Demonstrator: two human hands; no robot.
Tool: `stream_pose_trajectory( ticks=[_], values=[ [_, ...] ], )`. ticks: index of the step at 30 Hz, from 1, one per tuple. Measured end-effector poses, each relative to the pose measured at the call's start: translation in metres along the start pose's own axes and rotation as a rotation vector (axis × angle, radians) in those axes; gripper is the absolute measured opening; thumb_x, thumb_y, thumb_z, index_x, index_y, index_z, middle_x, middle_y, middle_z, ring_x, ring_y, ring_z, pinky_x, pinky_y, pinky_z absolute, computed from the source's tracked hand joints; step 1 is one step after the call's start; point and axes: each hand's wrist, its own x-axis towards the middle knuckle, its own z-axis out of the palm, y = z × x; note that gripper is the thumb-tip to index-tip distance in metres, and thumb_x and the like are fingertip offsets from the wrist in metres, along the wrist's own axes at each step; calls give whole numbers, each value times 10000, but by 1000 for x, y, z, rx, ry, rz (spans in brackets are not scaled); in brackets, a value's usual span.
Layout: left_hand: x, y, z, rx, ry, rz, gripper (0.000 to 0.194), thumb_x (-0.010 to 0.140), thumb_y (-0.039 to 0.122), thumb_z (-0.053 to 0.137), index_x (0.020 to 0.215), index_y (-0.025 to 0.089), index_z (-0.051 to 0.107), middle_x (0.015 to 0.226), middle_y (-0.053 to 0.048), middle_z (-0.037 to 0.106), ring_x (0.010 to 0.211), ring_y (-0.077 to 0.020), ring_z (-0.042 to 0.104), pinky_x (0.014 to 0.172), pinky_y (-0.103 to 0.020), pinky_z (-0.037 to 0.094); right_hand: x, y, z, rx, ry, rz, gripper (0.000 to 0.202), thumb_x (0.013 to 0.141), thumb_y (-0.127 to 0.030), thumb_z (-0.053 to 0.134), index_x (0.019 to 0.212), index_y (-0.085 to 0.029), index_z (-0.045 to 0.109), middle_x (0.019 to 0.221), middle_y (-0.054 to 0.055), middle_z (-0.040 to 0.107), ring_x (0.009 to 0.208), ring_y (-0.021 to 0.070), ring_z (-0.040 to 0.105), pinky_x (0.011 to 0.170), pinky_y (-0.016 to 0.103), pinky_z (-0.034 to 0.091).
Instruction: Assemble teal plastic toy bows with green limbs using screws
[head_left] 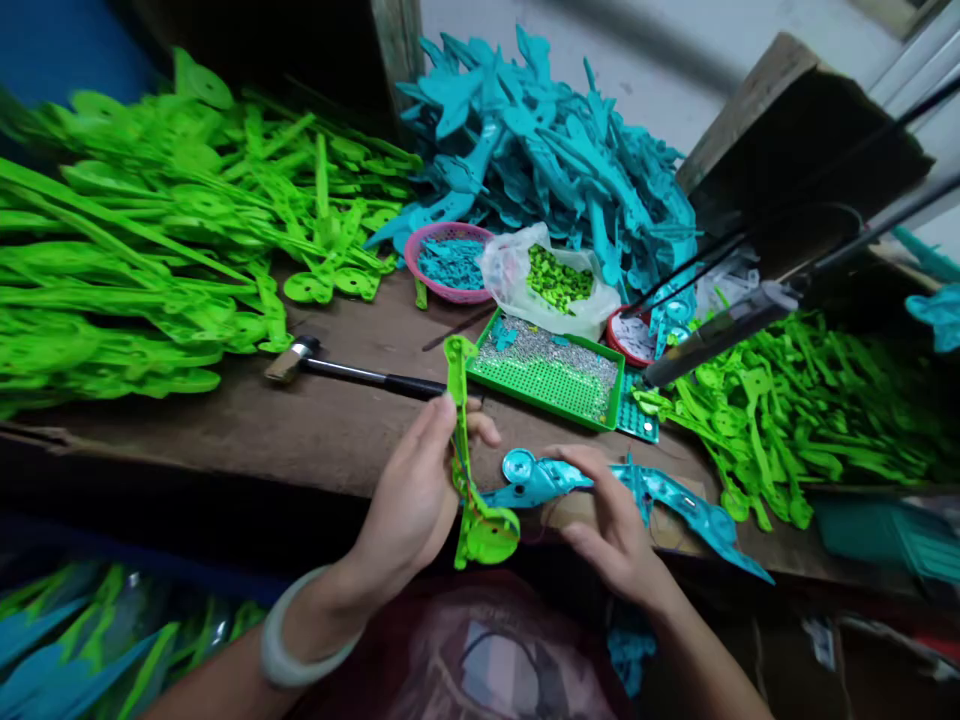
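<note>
A long green plastic part (463, 470) is upright in my left hand (412, 490), its round end pointing down, with thin wires along its inner side. My right hand (611, 520) is over a blue plastic part (675, 497) at the table's front edge, thumb and fingers apart, the fingers touching or just above its upper side. The blue part's left end reaches behind the green part. Beyond my hands lies a green tray (551, 375) of small metal pieces.
A hammer (360, 373) lies left of the tray. Green parts (135, 260) heap at left, more (825, 410) at right, blue parts (555, 140) at back. A pink basket (450, 265), plastic bag (506, 270) and red bowl (630, 338) stand behind. A dark metal rod (720, 335) slants in from the right.
</note>
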Motion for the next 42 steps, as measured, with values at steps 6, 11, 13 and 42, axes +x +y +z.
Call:
stream_pose_trajectory(
  ticks=[6, 11, 13, 42],
  values=[
    [42, 31, -5, 144, 109, 479, 160, 928, 345, 635, 873, 207, 575, 742, 29, 695, 684, -107, 600, 702, -228, 445, 56, -15, -3, 444, -234, 378, 292, 950, -415, 596, 1134, -190, 626, 762, -22, 601, 634, 96, 538, 585, 219, 412],
    [40, 24, -62, 438, -96, 40, 386, 814, 554, 707, 774, 199, 563, 635, 8, 678, 464, -91, 424, 455, -218, 343, 85, 11, -19, -35, -334, 123, 233, 997, -294, 518, 877, -159, 666, 871, 39, 638, 848, 156, 585, 783, 288, 445],
    [27, 16, -72, 446, -103, -93, 463, 772, 634, 707, 773, 197, 553, 637, 8, 677, 427, -81, 420, 417, -206, 324, 110, 14, 1, -321, -329, -29, 182, 994, -235, 513, 943, -152, 667, 933, 70, 645, 911, 188, 588, 806, 309, 446],
    [38, 34, -60, 509, -139, -179, 521, 641, 667, 798, 746, 205, 583, 572, 11, 669, 367, -78, 452, 366, -193, 361, 38, -11, -12, 217, -188, 356, 211, 979, -359, 549, 947, -196, 680, 846, 11, 658, 795, 135, 599, 724, 254, 421]
  ],
)
